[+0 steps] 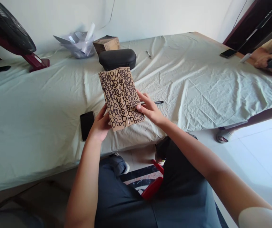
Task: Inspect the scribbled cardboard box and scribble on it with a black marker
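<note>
A brown cardboard piece (120, 96) covered in black marker loops is held up over the bed edge, tilted slightly left. My left hand (100, 126) grips its lower left edge from behind. My right hand (148, 108) holds its right side, thumb pressed on the drawn face. A black marker (157, 102) lies on the sheet just beyond my right hand. A black phone (87, 124) lies face down on the sheet beside my left hand.
The bed with its pale green sheet (197, 79) spans the view. Behind the cardboard sit a black case (117, 58), a small cardboard box (106, 43) and crumpled paper (77, 44). A fan (10, 34) stands far left. Another person's hand (262, 60) holds a dark object at the far right, near a phone (227, 53).
</note>
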Demonstrator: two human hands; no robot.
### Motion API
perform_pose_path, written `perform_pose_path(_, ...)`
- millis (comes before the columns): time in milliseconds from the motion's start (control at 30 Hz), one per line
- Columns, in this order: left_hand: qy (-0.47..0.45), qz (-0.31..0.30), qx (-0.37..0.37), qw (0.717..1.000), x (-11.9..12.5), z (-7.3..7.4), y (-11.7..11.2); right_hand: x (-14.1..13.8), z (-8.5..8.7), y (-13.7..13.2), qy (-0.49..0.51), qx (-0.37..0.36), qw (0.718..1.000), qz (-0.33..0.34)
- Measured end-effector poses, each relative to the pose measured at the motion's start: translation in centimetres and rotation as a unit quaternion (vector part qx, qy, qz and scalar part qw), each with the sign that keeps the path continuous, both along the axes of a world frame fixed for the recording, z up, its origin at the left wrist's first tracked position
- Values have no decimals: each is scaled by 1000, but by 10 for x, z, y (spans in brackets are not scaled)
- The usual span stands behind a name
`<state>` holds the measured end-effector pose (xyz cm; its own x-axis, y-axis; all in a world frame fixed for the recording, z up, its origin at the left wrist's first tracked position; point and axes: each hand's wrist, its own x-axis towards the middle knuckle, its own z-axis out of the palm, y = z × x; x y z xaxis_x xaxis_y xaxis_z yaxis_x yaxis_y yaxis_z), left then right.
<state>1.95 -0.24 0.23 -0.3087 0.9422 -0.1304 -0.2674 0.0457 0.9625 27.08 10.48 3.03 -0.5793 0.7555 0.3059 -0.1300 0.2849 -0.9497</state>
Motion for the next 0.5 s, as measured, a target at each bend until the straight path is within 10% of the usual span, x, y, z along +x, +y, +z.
perform_pose_path(500, -32, -35, 37, 998, 5, -1, -10, -5, -9, -3, -17, -37, 999, 24)
